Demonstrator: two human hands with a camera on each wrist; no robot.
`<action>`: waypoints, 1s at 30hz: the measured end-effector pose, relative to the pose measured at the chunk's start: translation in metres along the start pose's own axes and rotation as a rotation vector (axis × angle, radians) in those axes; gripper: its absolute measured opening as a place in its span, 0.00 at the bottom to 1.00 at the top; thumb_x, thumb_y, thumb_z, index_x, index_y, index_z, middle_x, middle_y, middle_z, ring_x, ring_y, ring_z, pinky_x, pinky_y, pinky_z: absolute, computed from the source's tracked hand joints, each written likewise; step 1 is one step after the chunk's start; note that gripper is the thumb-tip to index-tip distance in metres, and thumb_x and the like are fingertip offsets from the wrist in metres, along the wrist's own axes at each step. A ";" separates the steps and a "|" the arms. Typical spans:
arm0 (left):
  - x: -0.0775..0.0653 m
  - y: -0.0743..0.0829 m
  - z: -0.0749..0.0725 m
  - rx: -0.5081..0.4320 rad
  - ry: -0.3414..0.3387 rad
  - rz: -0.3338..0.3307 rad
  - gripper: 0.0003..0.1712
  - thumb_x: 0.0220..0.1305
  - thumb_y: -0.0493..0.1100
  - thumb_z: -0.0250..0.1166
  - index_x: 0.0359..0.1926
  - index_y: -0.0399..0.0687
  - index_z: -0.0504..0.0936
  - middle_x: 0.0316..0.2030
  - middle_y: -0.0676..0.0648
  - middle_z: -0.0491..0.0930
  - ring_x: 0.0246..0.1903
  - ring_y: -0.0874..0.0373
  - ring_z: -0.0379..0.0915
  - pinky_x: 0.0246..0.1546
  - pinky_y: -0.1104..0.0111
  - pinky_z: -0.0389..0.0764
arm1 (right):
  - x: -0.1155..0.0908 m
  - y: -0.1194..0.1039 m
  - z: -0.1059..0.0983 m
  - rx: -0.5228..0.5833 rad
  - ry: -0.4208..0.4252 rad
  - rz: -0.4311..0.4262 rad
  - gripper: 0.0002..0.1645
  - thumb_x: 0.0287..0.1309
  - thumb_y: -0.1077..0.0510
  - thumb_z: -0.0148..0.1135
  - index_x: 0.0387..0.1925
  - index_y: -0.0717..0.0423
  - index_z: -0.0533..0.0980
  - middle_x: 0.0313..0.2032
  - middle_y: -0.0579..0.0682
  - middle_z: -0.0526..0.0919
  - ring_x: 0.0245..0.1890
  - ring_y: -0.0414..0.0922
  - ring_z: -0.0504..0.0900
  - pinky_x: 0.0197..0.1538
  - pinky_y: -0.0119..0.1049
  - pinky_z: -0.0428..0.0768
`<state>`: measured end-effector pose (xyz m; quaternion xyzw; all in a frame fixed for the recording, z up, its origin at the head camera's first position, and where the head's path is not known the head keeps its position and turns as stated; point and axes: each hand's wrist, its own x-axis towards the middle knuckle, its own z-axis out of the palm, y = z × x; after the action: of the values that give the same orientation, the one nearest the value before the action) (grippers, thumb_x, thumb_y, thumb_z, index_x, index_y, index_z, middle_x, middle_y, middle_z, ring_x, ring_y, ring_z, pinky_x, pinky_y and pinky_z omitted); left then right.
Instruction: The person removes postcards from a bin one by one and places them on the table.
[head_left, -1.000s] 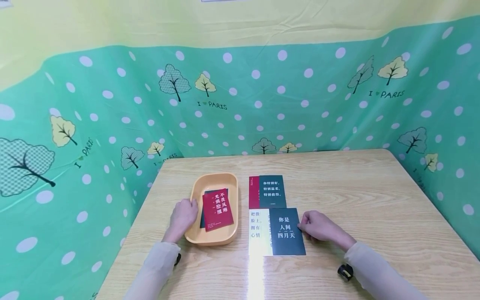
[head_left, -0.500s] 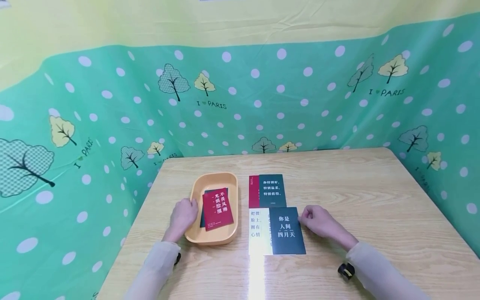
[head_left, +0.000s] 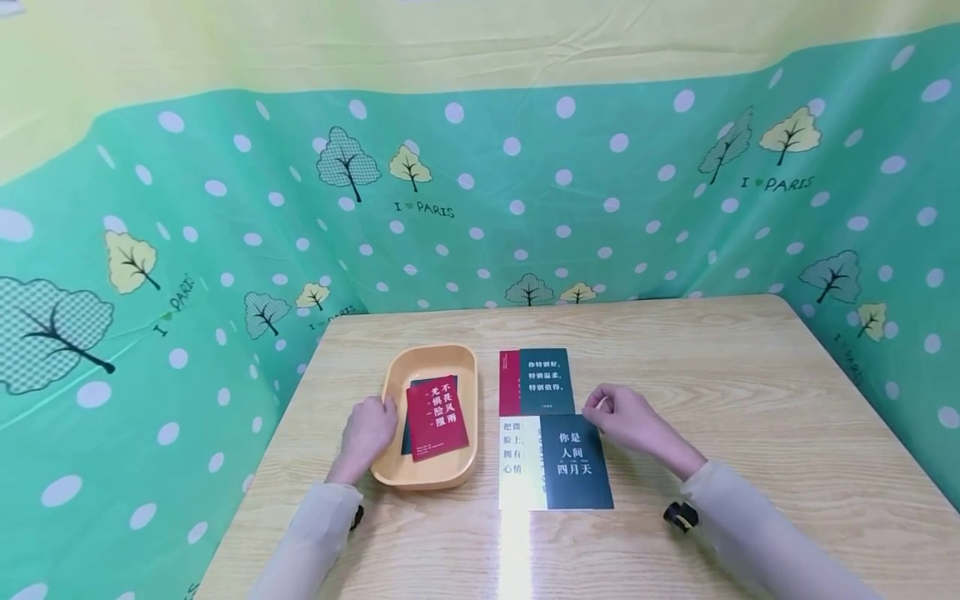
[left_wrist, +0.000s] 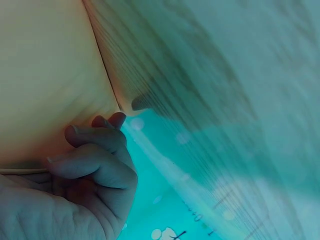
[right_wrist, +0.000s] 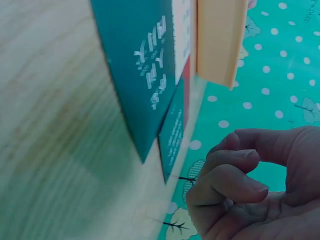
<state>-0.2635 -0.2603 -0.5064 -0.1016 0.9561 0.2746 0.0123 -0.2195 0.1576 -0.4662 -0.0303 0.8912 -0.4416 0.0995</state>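
Note:
A light orange plastic tray (head_left: pixel 423 477) stands left of centre, and my left hand (head_left: pixel 370 429) grips its left rim. Inside lie a red card (head_left: pixel 437 433) and, mostly under it, a dark green card (head_left: pixel 406 435). Right of the tray, another dark green card (head_left: pixel 573 492) overlaps a white card (head_left: pixel 519 487). Behind these, a dark green card (head_left: pixel 546 402) partly covers a red card (head_left: pixel 508 387). My right hand (head_left: pixel 626 414) hovers by the front green card's upper right corner. In the right wrist view its curled fingers (right_wrist: pixel 225 182) hold nothing and stand apart from the cards.
The wooden table (head_left: pixel 690 367) stretches out to the right of the cards. A green dotted curtain (head_left: pixel 517 233) hangs around its back and sides. Glare (head_left: pixel 515 550) brightens the tabletop in front of the white card.
My right hand has moved up and slightly left, from the front green card's right edge to its upper corner. The left hand, tray and cards have stayed put.

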 end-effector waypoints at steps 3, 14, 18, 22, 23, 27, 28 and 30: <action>0.001 0.001 -0.001 0.002 0.003 0.002 0.26 0.81 0.49 0.46 0.29 0.38 0.77 0.22 0.41 0.75 0.20 0.51 0.75 0.18 0.64 0.76 | 0.004 -0.006 -0.001 0.005 0.001 -0.011 0.09 0.71 0.58 0.62 0.44 0.60 0.78 0.26 0.53 0.78 0.25 0.47 0.75 0.27 0.37 0.72; -0.002 0.003 -0.004 0.003 0.006 0.013 0.25 0.81 0.48 0.47 0.30 0.37 0.78 0.21 0.41 0.75 0.20 0.50 0.76 0.18 0.62 0.76 | 0.018 -0.040 -0.003 -0.001 -0.001 -0.094 0.11 0.73 0.57 0.62 0.48 0.62 0.77 0.29 0.55 0.80 0.23 0.46 0.74 0.25 0.37 0.70; -0.003 0.003 -0.004 -0.006 0.003 0.010 0.25 0.81 0.48 0.46 0.31 0.36 0.78 0.21 0.41 0.75 0.19 0.50 0.75 0.17 0.62 0.76 | 0.024 -0.057 -0.005 -0.012 -0.004 -0.157 0.10 0.72 0.58 0.63 0.47 0.62 0.77 0.27 0.52 0.78 0.22 0.46 0.73 0.25 0.37 0.71; -0.004 0.004 -0.004 -0.018 -0.004 -0.002 0.25 0.81 0.48 0.46 0.31 0.36 0.77 0.21 0.41 0.74 0.19 0.51 0.75 0.16 0.62 0.76 | 0.029 -0.079 -0.006 -0.016 -0.017 -0.198 0.10 0.72 0.57 0.63 0.47 0.60 0.78 0.28 0.52 0.78 0.22 0.46 0.73 0.27 0.38 0.72; -0.004 0.005 -0.004 -0.019 -0.004 -0.003 0.25 0.81 0.48 0.46 0.31 0.36 0.77 0.21 0.41 0.74 0.18 0.51 0.75 0.16 0.63 0.75 | 0.030 -0.084 -0.006 -0.013 -0.020 -0.203 0.10 0.72 0.57 0.63 0.47 0.60 0.78 0.29 0.53 0.79 0.22 0.46 0.73 0.27 0.38 0.72; -0.004 0.005 -0.004 -0.028 -0.009 -0.004 0.24 0.81 0.48 0.46 0.32 0.36 0.77 0.21 0.41 0.74 0.18 0.51 0.74 0.16 0.63 0.75 | 0.034 -0.104 -0.005 0.002 -0.033 -0.220 0.10 0.72 0.56 0.63 0.47 0.59 0.77 0.29 0.53 0.80 0.22 0.46 0.73 0.29 0.39 0.73; -0.004 0.005 -0.004 -0.027 -0.008 -0.003 0.24 0.81 0.48 0.46 0.32 0.36 0.77 0.21 0.41 0.74 0.18 0.51 0.74 0.16 0.63 0.75 | 0.034 -0.108 -0.005 0.005 -0.036 -0.223 0.10 0.72 0.56 0.63 0.47 0.60 0.77 0.29 0.53 0.80 0.22 0.46 0.73 0.29 0.39 0.73; -0.004 0.005 -0.004 -0.025 -0.010 -0.005 0.24 0.81 0.48 0.46 0.32 0.36 0.78 0.21 0.41 0.75 0.18 0.51 0.74 0.17 0.63 0.75 | 0.036 -0.116 -0.003 0.006 -0.044 -0.225 0.10 0.72 0.56 0.63 0.46 0.59 0.77 0.29 0.52 0.80 0.22 0.46 0.74 0.28 0.39 0.74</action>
<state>-0.2606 -0.2579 -0.5002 -0.1025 0.9522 0.2871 0.0165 -0.2593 0.0839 -0.3780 -0.1397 0.8784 -0.4518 0.0686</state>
